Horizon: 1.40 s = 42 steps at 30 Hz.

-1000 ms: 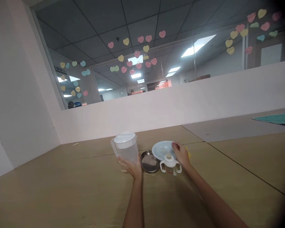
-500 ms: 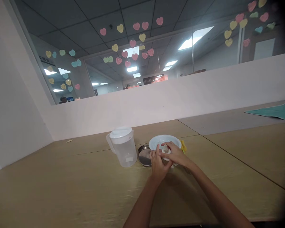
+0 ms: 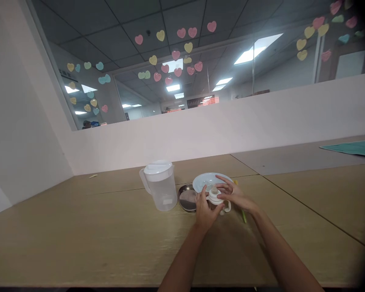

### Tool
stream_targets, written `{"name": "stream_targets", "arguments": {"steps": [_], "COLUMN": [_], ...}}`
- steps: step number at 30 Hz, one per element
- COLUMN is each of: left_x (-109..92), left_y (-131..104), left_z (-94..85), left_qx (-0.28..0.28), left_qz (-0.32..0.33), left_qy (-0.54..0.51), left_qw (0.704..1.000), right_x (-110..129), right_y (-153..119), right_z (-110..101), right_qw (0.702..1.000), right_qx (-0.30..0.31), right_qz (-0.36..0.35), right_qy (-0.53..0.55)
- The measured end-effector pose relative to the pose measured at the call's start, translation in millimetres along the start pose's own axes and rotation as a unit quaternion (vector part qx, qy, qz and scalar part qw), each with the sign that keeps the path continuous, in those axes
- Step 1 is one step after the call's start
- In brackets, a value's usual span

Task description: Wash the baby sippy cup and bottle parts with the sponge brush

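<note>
A small baby bottle (image 3: 215, 197) with a white collar, a clear teat and white side handles stands in front of a pale blue bowl (image 3: 203, 180). My left hand (image 3: 205, 211) is wrapped round the bottle's left side, thumb at its front. Over its right side is my right hand (image 3: 235, 195), with its thumb or a finger at the white collar and other fingers spread above, apart from the teat. A round steel dish (image 3: 187, 198) lies just left of my left hand. Partly behind my right wrist is a yellow-green thing (image 3: 243, 215).
A clear pitcher (image 3: 164, 190) with a white lid stands left of the steel dish. At the far right lies a teal cloth (image 3: 353, 147). A low white wall (image 3: 182, 136) and a window border the table's back.
My right hand's fingers have opened and lifted off the teat, so more of the white collar and a handle shows. The whole view has shifted slightly.
</note>
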<state>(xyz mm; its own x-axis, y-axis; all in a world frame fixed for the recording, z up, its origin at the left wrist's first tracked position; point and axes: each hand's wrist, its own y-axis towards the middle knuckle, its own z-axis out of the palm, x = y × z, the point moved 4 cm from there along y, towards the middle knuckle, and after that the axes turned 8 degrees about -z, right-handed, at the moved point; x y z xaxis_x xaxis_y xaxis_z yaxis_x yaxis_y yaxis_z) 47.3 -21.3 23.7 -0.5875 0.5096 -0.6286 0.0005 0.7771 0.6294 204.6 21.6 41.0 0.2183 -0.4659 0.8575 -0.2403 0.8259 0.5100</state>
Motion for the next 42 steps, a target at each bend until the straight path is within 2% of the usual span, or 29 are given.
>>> {"name": "stream_targets", "arguments": {"steps": [2, 4, 6, 7, 9, 12, 13, 15, 18, 20, 23, 26, 32, 36, 42], "left_x": [0.5, 0.1, -0.1, 0.1, 0.6, 0.2, -0.3, -2.1, -6.0, -7.6, -7.1, -5.2, -5.0, -6.8, -8.2], "left_y": [-1.1, -2.1, -2.5, -2.4, -2.1, -1.5, -1.4, -1.2, -1.5, -1.8, -2.3, -2.8, -3.7, -3.9, -4.0], "left_z": [0.5, 1.3, 2.1, 2.5, 3.2, 3.8, 3.5, 2.0, -0.7, -1.1, 0.2, 2.1, 3.0, 2.0, 2.2], "left_qx": [0.000, 0.002, -0.003, -0.007, -0.015, -0.011, -0.008, -0.006, -0.011, -0.012, -0.008, -0.005, 0.004, 0.005, 0.008], "left_qz": [-0.006, -0.010, -0.013, -0.014, -0.010, 0.003, 0.004, 0.003, 0.003, 0.005, 0.011, 0.018, 0.025, 0.017, 0.021], "left_qy": [-0.002, -0.001, 0.003, 0.006, 0.013, 0.019, 0.021, 0.025, 0.028, 0.028, 0.028, 0.026, 0.026, 0.027, 0.039], "left_qw": [1.000, 1.000, 1.000, 1.000, 1.000, 1.000, 1.000, 1.000, 1.000, 1.000, 1.000, 0.999, 0.999, 0.999, 0.999], "right_x": [-4.0, -6.0, -4.5, -2.4, 3.7, 10.9, 12.3, 14.6, 14.6, 12.1, 9.6, 13.5, 20.7, 14.1, -1.5], "right_y": [2.0, 0.2, -2.7, -3.7, -5.5, -8.8, -9.8, -10.6, -9.3, -7.6, -5.0, -3.0, -0.7, 0.3, 5.0], "right_z": [-19.3, -31.7, -28.6, -21.4, -0.6, 28.3, 33.0, 34.7, 26.4, 20.4, 17.7, 17.7, 2.8, -8.0, -6.2], "right_qw": [0.992, 0.969, 0.956, 0.957, 0.960, 0.934, 0.922, 0.910, 0.934, 0.958, 0.972, 0.966, 0.918, 0.904, 0.933], "right_qx": [-0.113, -0.226, -0.260, -0.245, -0.169, -0.042, -0.024, -0.031, -0.098, -0.152, -0.205, -0.232, -0.270, -0.283, -0.291], "right_qz": [-0.032, -0.055, -0.075, -0.088, -0.116, -0.151, -0.158, -0.166, -0.153, -0.131, -0.101, -0.099, -0.121, -0.122, -0.101], "right_qy": [-0.037, -0.083, -0.112, -0.127, -0.191, -0.321, -0.352, -0.378, -0.307, -0.204, -0.063, 0.052, 0.264, 0.298, 0.187]}}
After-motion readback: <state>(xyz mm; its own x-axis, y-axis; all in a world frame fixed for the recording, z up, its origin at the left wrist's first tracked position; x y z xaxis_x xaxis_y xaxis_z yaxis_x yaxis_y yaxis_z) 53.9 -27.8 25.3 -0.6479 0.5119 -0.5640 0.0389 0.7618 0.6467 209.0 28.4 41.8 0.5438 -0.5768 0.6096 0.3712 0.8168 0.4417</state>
